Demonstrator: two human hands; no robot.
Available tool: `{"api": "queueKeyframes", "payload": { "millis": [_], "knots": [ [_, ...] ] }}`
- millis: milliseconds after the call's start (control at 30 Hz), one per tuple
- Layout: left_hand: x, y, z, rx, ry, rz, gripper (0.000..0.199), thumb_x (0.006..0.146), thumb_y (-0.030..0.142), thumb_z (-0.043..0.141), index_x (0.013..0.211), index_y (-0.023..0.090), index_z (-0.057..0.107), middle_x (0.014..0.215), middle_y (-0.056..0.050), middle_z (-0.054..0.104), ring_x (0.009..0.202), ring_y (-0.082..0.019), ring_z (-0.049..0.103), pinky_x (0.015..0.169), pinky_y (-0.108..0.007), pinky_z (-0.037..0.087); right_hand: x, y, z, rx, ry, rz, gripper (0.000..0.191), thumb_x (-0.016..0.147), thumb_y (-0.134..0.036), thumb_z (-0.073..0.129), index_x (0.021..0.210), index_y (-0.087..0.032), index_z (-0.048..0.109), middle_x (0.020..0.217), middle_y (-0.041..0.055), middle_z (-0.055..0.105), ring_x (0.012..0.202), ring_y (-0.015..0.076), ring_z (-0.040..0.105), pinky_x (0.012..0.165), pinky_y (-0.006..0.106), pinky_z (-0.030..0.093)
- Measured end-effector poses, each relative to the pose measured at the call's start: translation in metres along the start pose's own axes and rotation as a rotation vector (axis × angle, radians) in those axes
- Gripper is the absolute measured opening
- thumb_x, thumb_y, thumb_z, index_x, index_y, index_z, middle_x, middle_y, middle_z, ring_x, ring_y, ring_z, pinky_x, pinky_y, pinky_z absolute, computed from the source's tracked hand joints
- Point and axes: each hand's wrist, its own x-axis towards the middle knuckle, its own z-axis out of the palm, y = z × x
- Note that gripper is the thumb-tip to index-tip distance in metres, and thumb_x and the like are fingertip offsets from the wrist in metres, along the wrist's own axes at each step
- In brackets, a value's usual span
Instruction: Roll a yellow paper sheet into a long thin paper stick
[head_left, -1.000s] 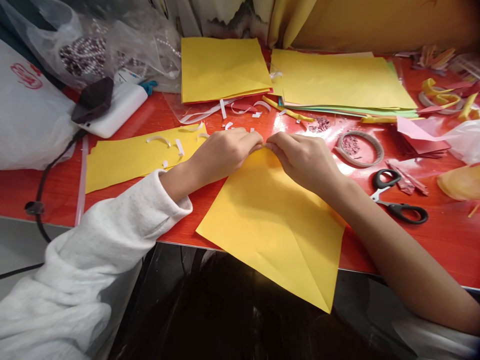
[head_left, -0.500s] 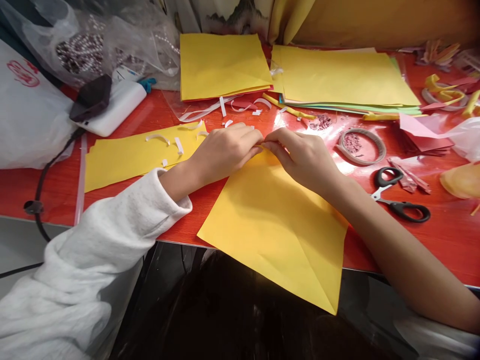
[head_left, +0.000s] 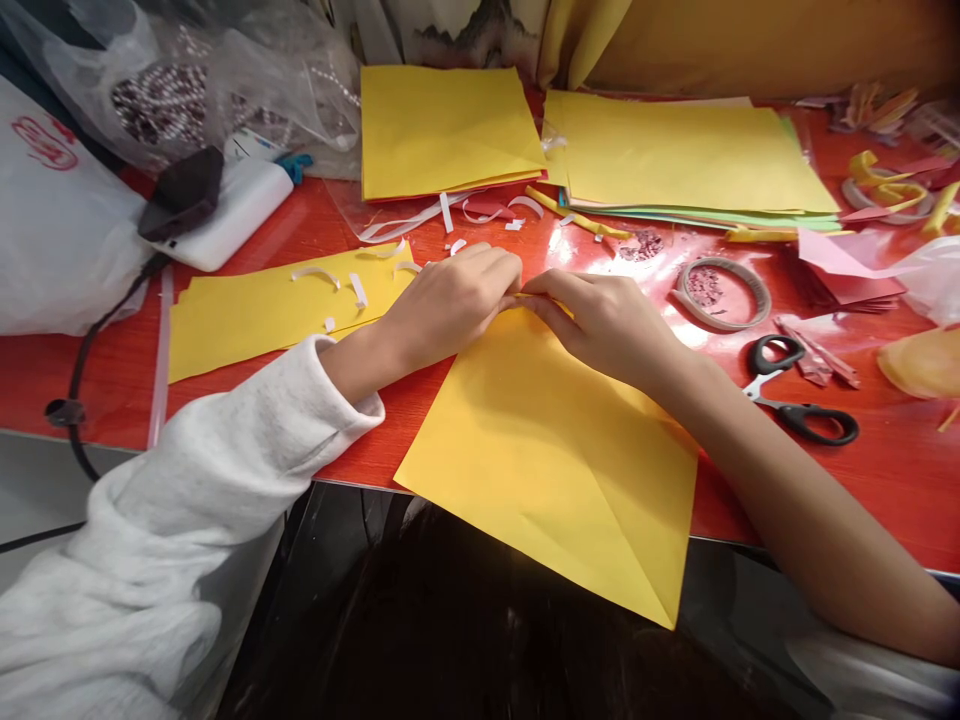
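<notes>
A yellow sheet of paper [head_left: 555,460] lies partly on the red table, its near corner hanging past the front edge. Creases run across its lower part. At its far corner, my left hand [head_left: 469,295] pinches the paper with closed fingers. My right hand [head_left: 600,315] grips the same corner from the other side, thumb and forefinger pressed together close to the left fingertips. The corner itself looks rolled or folded, but the fingers hide most of it. Yellow paper strips [head_left: 255,310] lie left of my left hand, with white paper scraps [head_left: 358,291] on them.
Scissors with black handles [head_left: 802,390] and a tape roll [head_left: 724,293] lie right of my right hand. Yellow paper stacks [head_left: 450,130] sit at the back. A white power bank [head_left: 232,215] and plastic bags [head_left: 60,220] stand at left. The table [head_left: 367,440] ends at the front.
My right hand has shifted slightly down at the pinched corner, and its fingers have moved a little. The paper stays almost where it was.
</notes>
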Motion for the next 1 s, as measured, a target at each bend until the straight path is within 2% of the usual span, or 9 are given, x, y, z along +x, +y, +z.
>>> {"api": "queueKeyframes", "payload": {
  "millis": [200, 467, 667, 800, 1000],
  "knots": [
    [0.0021, -0.0015, -0.0035, -0.114, -0.015, 0.023, 0.016, 0.089, 0.029, 0.046, 0.086, 0.017, 0.055, 0.086, -0.005, 0.059, 0.086, -0.020, 0.057, 0.073, -0.032, 0.043, 0.0001, 0.0000, -0.0007, -0.001, -0.007, 0.008, 0.031, 0.095, -0.029, 0.032, 0.090, -0.014, 0.059, 0.068, 0.0045, 0.060, 0.056, 0.0121, 0.048, 0.052, 0.025, 0.029],
    [0.0045, -0.0038, -0.0025, -0.251, 0.025, -0.018, 0.011, 0.087, 0.019, 0.048, 0.081, 0.016, 0.057, 0.078, -0.002, 0.060, 0.075, -0.015, 0.058, 0.069, -0.028, 0.043, -0.0005, 0.0038, -0.0003, -0.028, -0.001, -0.030, 0.030, 0.094, -0.027, 0.033, 0.091, -0.013, 0.059, 0.071, 0.0055, 0.061, 0.058, 0.0132, 0.050, 0.052, 0.025, 0.029],
    [0.0019, -0.0038, -0.0013, -0.177, 0.034, -0.001, 0.011, 0.088, 0.019, 0.047, 0.085, 0.016, 0.057, 0.083, -0.004, 0.060, 0.081, -0.016, 0.057, 0.071, -0.029, 0.044, -0.0007, 0.0042, -0.0008, 0.004, -0.011, -0.026, 0.029, 0.093, -0.026, 0.034, 0.096, -0.012, 0.060, 0.074, 0.0065, 0.062, 0.059, 0.0139, 0.052, 0.053, 0.025, 0.031],
    [0.0012, -0.0026, -0.0029, -0.091, -0.006, -0.005, 0.015, 0.089, 0.020, 0.045, 0.090, 0.015, 0.059, 0.085, -0.005, 0.059, 0.083, -0.017, 0.057, 0.072, -0.029, 0.044, 0.0001, 0.0031, -0.0015, 0.032, -0.042, -0.013, 0.032, 0.094, -0.029, 0.033, 0.096, -0.013, 0.060, 0.075, 0.0073, 0.063, 0.060, 0.0143, 0.053, 0.055, 0.025, 0.032],
    [0.0014, 0.0009, -0.0057, 0.028, -0.048, -0.019, 0.020, 0.091, 0.022, 0.042, 0.084, 0.013, 0.059, 0.084, -0.005, 0.058, 0.082, -0.017, 0.056, 0.070, -0.028, 0.043, 0.0012, -0.0003, 0.0000, 0.005, -0.048, 0.018, 0.032, 0.094, -0.030, 0.033, 0.095, -0.012, 0.060, 0.077, 0.0084, 0.064, 0.061, 0.0153, 0.054, 0.055, 0.026, 0.032]
  ]
}}
